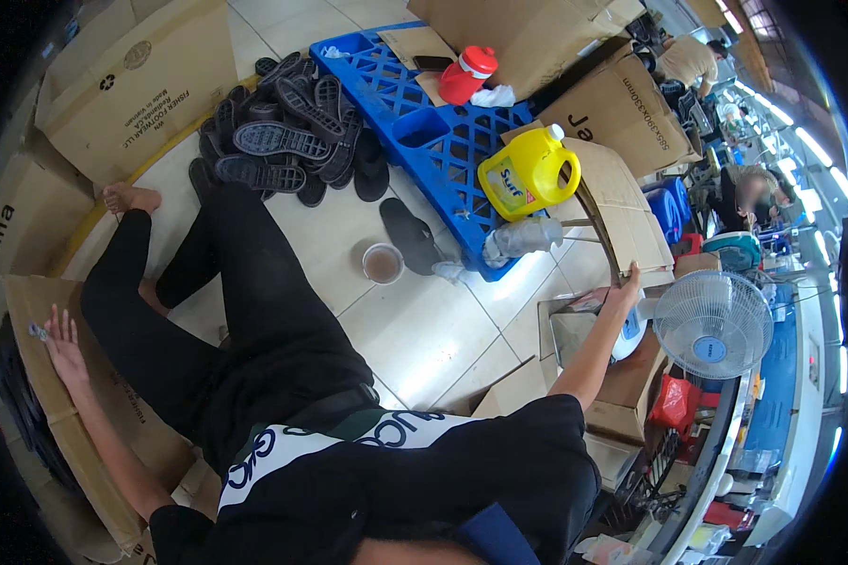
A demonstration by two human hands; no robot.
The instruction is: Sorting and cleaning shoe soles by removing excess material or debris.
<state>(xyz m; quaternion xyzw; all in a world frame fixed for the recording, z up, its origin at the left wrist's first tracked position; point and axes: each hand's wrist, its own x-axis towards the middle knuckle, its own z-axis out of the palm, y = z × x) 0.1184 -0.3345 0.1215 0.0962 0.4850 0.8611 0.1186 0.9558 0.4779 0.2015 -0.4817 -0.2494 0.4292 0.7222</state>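
My left hand point(64, 350) is open, its fingers spread against the edge of an open cardboard box point(42, 325) at the left. Beside those fingertips is a small clear piece point(38, 331) too small to name. On the other side, my right hand point(626, 284) grips the edge of a stool topped with flat cardboard point(622, 202); part of its fingers is hidden. A pile of dark sandals point(283, 141) lies on the floor beyond my legs. One loose black sandal point(408, 235) rests closer, next to a cup of brown liquid point(383, 264).
A blue plastic pallet point(415, 127) carries a red jug point(467, 75), a yellow detergent bottle point(530, 174) and a phone point(433, 63). A clear plastic bottle point(528, 237) lies at its near corner. A fan point(712, 325) stands at right. Large cartons point(141, 94) flank the floor; people work far right.
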